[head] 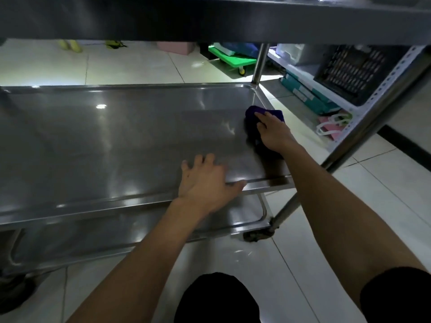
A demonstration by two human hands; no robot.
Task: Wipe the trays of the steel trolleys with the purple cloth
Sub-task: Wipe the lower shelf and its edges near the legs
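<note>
The steel trolley's middle tray (pixel 105 141) fills the centre of the head view, shiny and bare. The purple cloth (pixel 253 114) lies bunched near the tray's far right corner. My right hand (pixel 272 132) presses down on the cloth with fingers laid over it. My left hand (pixel 206 183) rests on the tray's near rim, fingers spread on the steel and thumb along the edge. The trolley's top tray (pixel 210 17) hangs overhead, and a lower tray (pixel 233 217) shows beneath.
A trolley upright (pixel 260 64) stands at the far right corner, another post (pixel 363 127) slants at the right, with a caster (pixel 256 236) below. A white rack with a black crate (pixel 349 71) and boxes stands right. A green dolly (pixel 233 59) sits on the tiled floor behind.
</note>
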